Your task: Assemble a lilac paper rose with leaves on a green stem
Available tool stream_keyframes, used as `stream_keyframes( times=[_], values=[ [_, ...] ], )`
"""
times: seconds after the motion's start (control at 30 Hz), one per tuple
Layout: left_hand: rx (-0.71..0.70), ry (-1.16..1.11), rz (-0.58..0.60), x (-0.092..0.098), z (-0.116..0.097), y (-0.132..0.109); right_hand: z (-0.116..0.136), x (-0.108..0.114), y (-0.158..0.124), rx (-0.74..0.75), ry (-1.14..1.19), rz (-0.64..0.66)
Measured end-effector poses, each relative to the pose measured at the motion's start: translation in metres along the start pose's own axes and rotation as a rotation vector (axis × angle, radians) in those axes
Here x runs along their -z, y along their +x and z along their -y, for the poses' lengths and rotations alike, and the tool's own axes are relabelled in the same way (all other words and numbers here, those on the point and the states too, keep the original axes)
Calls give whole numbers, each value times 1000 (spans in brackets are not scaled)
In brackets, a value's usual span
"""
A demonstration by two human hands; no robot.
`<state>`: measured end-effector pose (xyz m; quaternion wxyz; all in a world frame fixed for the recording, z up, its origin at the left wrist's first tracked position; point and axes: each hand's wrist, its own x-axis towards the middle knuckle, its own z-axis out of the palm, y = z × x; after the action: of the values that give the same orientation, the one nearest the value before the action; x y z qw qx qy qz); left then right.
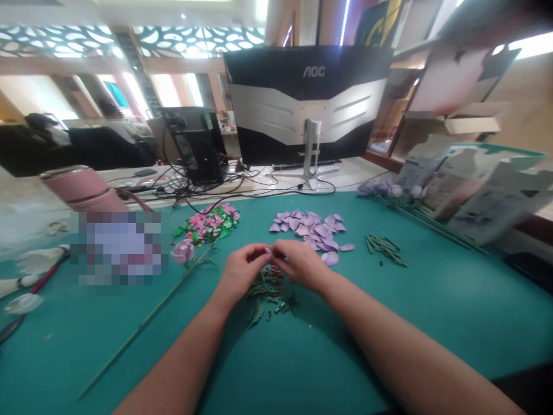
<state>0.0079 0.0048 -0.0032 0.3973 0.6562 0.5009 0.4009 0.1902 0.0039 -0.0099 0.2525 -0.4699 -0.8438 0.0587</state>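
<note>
My left hand (pixel 242 271) and my right hand (pixel 298 262) meet over the middle of the green mat, fingertips pinched together. Whatever lies between them is too small and hidden to name. Below the fingers is a pile of small green leaf and stem pieces (pixel 258 311), with some red bits among them. Just behind my right hand lies a heap of loose lilac petals (pixel 317 229). To the left of my left hand rests an artificial flower with a lilac bloom (pixel 183 252) and a long green stem.
Short green stem pieces (pixel 384 248) lie at the right. Small pink-and-green flower pieces (pixel 211 222) are heaped at back left. A pink tumbler (pixel 86 190), shuttlecocks (pixel 43 258), a monitor (pixel 309 104), cables and white boxes (pixel 488 196) surround the green mat (pixel 432 311). People sit in the background.
</note>
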Motion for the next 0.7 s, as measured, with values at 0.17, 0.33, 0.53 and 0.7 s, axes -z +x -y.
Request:
stream_keyframes(
  times=[0.17,0.33,0.53,0.7],
  values=[
    [55,-189,-67,-3,-5,0,6,9,2,-1,231,5],
    [113,-345,-84,2,-2,2,-26,46,3,-192,92,10],
    [234,-541,-51,4,-4,1,-59,66,-9,-321,-130,259],
    [227,-616,-11,4,-6,-1,-57,45,-13,-353,-208,370]
  ],
)
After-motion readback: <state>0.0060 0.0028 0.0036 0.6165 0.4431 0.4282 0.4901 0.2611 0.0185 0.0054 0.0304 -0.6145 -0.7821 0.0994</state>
